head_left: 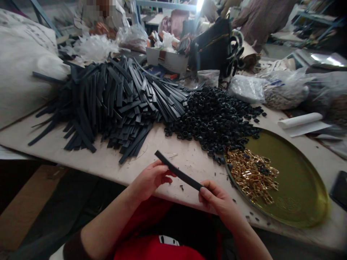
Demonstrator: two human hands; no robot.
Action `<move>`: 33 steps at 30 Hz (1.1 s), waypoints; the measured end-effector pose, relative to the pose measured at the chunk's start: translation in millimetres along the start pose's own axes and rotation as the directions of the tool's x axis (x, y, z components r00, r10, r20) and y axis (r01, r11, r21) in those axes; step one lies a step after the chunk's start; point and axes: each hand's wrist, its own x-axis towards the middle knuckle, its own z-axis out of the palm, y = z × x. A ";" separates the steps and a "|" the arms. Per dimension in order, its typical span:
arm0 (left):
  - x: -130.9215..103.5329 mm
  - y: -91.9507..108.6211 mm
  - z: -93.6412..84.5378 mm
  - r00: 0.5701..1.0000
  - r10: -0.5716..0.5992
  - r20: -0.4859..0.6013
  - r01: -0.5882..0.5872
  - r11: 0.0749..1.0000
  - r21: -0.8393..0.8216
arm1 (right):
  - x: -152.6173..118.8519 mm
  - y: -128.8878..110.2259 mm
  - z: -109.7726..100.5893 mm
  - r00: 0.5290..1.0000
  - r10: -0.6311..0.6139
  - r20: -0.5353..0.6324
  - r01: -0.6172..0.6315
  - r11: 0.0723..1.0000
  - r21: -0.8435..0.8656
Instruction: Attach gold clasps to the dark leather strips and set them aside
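Note:
A black leather-like strip [180, 174] is stretched between my two hands above the table's front edge, slanting down to the right. My right hand [213, 196] pinches its lower end between thumb and fingers. Near the upper end, my left hand [153, 177] holds the strip with thumb and fingertips, its other fingers loosely curled beneath. Beyond my left hand lies a large heap of similar black strips [108, 94]. A pile of small black loops [214, 115] spreads to the right of that heap. Gold metal buckles or clasps [252, 175] are gathered on a round, yellow-green tray [300, 169].
A big white sack [24, 72] stands at the left. Along the back are a white box [165, 59], a black bag [210, 47] and plastic bags [246, 88]. A white paper roll [300, 121] and a dark phone-like object [338, 189] lie right. Other people are beyond the table.

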 end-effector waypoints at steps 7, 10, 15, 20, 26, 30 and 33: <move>-5.7 -1.4 7.9 0.863 -0.331 0.382 0.284 0.943 0.175 | -2.2 -21.4 0.1 0.866 -0.491 0.096 0.468 0.727 -0.502; 3.4 -11.4 25.4 0.846 -0.441 0.301 0.338 0.879 0.337 | 11.2 -27.7 4.8 0.803 -0.569 0.178 0.541 0.570 -0.618; 13.6 -13.2 40.8 0.935 -0.353 0.039 0.319 0.882 0.347 | 40.7 -45.7 -26.2 0.766 -0.640 -0.070 0.112 0.240 -0.964; 18.7 -11.5 37.4 0.935 -0.355 -0.006 0.343 0.900 0.270 | 64.8 -53.7 -46.7 0.807 -0.589 -0.032 -0.166 -0.176 -0.970; 17.5 -15.4 31.3 0.933 -0.360 -0.028 0.357 0.906 0.227 | 66.7 -46.8 -44.1 0.765 -0.633 0.118 0.094 -0.072 -0.993; 12.0 -20.6 31.9 0.947 -0.322 -0.001 0.312 0.916 0.253 | 54.6 -41.9 -28.8 0.761 -0.648 -0.035 0.344 0.448 -0.825; 6.6 -24.1 34.9 0.989 -0.145 0.021 0.124 0.907 0.402 | 42.1 -36.5 -9.4 0.879 -0.429 -0.207 0.353 0.878 -0.322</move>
